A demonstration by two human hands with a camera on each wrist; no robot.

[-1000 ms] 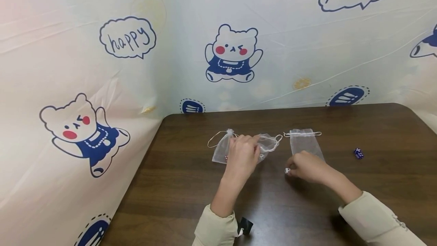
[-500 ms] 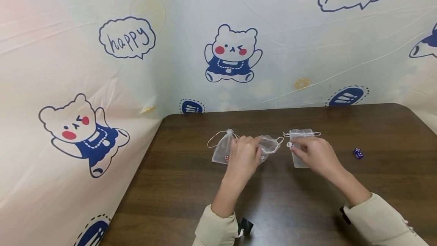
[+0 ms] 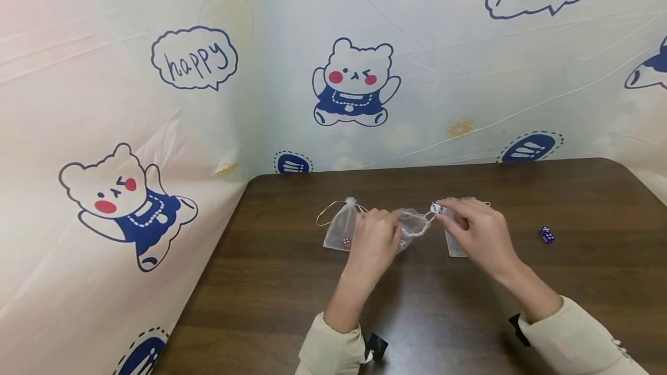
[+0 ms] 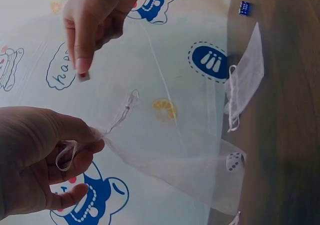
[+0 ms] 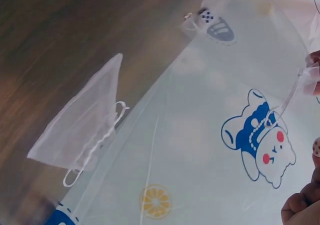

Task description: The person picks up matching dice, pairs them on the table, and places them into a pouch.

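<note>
My left hand (image 3: 372, 242) pinches the mouth of a white mesh drawstring bag (image 4: 170, 170). A white die with dark pips (image 4: 234, 161) lies in the bag's bottom, and the bag's cord (image 4: 122, 110) dangles past the fingers. Between the thumb and fingers of my right hand (image 3: 482, 233) is another white die (image 3: 436, 208), raised close to the bag's cord. Under that hand lies a flat mesh bag (image 5: 85, 120), partly hidden in the head view. To the left, a tied mesh bag (image 3: 337, 227) contains a die with red pips (image 3: 347, 242).
Blue dice (image 3: 546, 234) sit together on the right of the brown wooden table (image 3: 250, 294). Behind the table hangs a printed cloth (image 3: 260, 85) with bears and lettering. A small black piece (image 3: 376, 347) shows by the left sleeve cuff.
My right hand has lifted the white die from near the table and brought it up and slightly left to the bag's cord. The left hand stays almost where it was.
</note>
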